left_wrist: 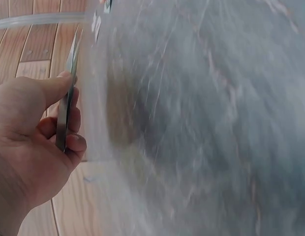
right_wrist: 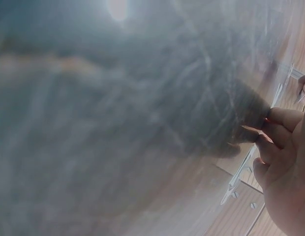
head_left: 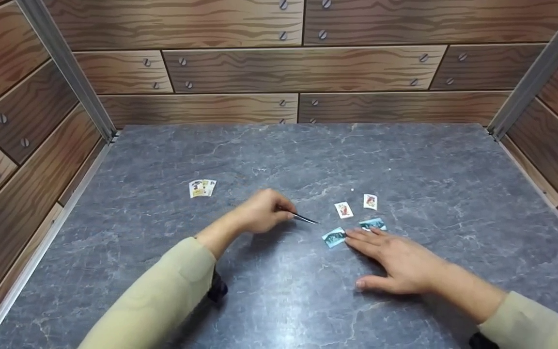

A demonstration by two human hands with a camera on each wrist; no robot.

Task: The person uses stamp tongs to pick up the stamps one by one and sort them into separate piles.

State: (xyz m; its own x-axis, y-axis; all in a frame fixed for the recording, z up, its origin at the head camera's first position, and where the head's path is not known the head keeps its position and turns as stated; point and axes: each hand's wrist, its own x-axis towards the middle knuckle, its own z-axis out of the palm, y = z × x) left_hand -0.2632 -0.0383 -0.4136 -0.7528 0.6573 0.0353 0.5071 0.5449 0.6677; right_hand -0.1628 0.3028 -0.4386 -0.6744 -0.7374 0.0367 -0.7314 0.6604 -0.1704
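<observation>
My left hand [head_left: 267, 212] grips a pair of tweezers [head_left: 304, 218], whose tips point right, close over the table. In the left wrist view the thumb presses the tweezers [left_wrist: 67, 103] against the curled fingers, and their two tips stand slightly apart. My right hand [head_left: 402, 261] lies palm down with fingers stretched out and thumb spread. Its fingertips are right at the edge of a small blue picture card [head_left: 333, 237]. A second blue card [head_left: 375, 223] lies just beyond the fingers, partly covered by them. Two small white cards with red figures, a left one [head_left: 344, 210] and a right one [head_left: 370, 201], lie farther back.
Several small yellow-and-white cards [head_left: 202, 188] overlap in a pile at the left of the grey marbled table [head_left: 279, 155]. Wood-patterned walls [head_left: 303, 70] close off the back and both sides. A tiny white speck [head_left: 352, 189] lies behind the white cards.
</observation>
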